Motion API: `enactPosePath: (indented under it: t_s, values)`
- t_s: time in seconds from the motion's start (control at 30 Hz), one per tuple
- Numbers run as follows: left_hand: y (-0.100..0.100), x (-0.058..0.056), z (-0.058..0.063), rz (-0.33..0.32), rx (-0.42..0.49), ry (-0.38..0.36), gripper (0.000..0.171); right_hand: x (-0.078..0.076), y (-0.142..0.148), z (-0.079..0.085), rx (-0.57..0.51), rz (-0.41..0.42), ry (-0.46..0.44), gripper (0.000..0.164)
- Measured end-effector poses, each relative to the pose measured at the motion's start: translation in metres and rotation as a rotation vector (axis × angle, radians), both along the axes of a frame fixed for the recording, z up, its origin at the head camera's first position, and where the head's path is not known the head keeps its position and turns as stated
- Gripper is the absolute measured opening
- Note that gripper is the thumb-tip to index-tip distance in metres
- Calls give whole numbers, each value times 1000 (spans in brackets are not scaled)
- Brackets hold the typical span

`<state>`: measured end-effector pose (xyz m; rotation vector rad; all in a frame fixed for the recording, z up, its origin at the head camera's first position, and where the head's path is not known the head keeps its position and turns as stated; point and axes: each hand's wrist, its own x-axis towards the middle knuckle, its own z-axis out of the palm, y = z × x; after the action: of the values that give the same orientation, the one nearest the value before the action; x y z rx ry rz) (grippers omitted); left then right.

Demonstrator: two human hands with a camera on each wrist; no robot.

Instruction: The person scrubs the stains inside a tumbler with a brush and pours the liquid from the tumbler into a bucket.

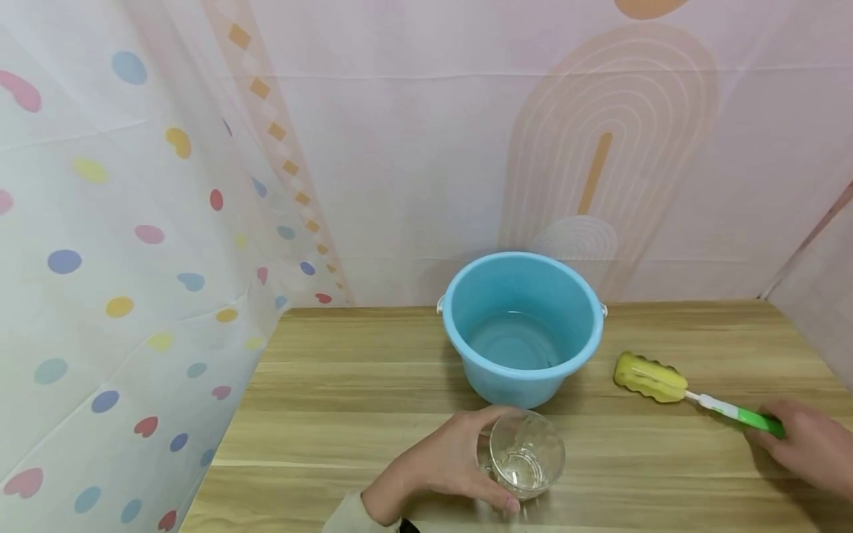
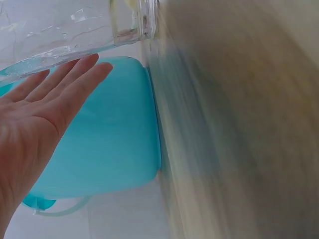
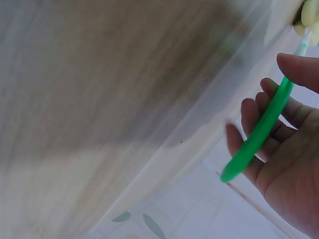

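A clear glass cup (image 1: 526, 455) stands upright on the wooden table in the head view. My left hand (image 1: 460, 455) is spread beside it, thumb on the near side and fingers on the far side. In the left wrist view, the straight fingers (image 2: 70, 82) lie alongside the wall of the glass. On the right, a bottle brush (image 1: 716, 403) with a yellow sponge head has its green handle in my right hand (image 1: 809, 444). Thumb and loosely bent fingers are around that handle (image 3: 264, 124) in the right wrist view.
A light blue bucket (image 1: 523, 389) with some water in it stands just behind the glass, near the table's back. Patterned cloth hangs (image 1: 400, 185) behind the table and along its left side. Bare tabletop (image 1: 333, 414) stretches left of the bucket.
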<state>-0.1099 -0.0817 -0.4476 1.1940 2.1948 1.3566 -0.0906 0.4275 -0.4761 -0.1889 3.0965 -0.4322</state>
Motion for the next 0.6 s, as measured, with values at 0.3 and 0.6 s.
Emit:
enactPosePath:
  t_s: [0.3, 0.6]
  values:
    - [1, 0, -3, -22, -4, -7, 96, 1, -1, 3, -34, -21, 36, 12]
    - [3, 0, -4, -12, -20, -26, 96, 3, -3, 7, -8, -4, 130, 9]
